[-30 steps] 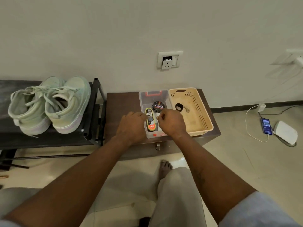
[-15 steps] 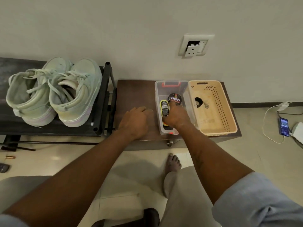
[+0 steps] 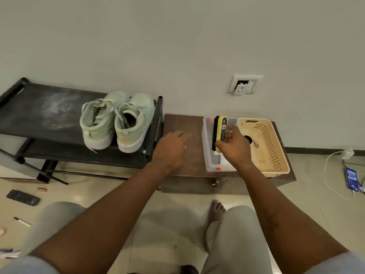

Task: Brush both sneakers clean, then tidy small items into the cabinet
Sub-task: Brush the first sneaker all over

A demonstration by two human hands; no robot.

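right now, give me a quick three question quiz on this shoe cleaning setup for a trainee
1. True or false: the right hand holds the shoe brush above the clear plastic box on the brown cabinet.
2. Where do the pale green sneakers stand? A) on the black shoe rack B) on the brown cabinet C) in the clear plastic box
3. What does the left hand hold?

Key: 1 true; 2 A; 3 nothing, its fingers are open.
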